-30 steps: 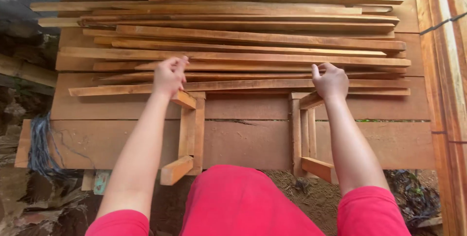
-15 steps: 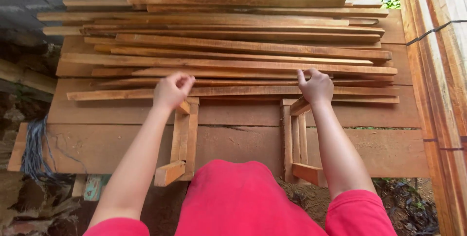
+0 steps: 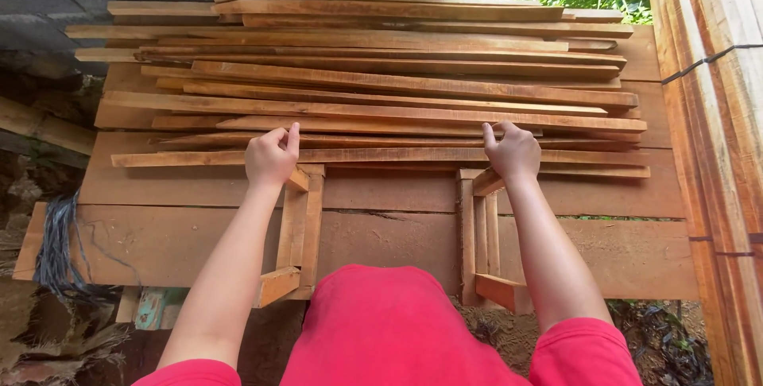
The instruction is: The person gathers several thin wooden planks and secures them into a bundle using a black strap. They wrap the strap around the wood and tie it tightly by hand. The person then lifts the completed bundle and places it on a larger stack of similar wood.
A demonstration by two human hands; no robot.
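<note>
The left hand point(image 3: 272, 155) was closed around the top corner of a small wooden frame point(image 3: 296, 231), thumb raised. The right hand point(image 3: 513, 151) was likewise closed around the top of a second frame point(image 3: 481, 239). Both frames stood against the near edge of a plank tabletop point(image 3: 397, 231), well apart from each other, just in front of a stack of long thin slats point(image 3: 381, 88). A bundle of dark cord point(image 3: 56, 247) hung at the tabletop's left end. Tall boards point(image 3: 715, 131) stood on the right.
</note>
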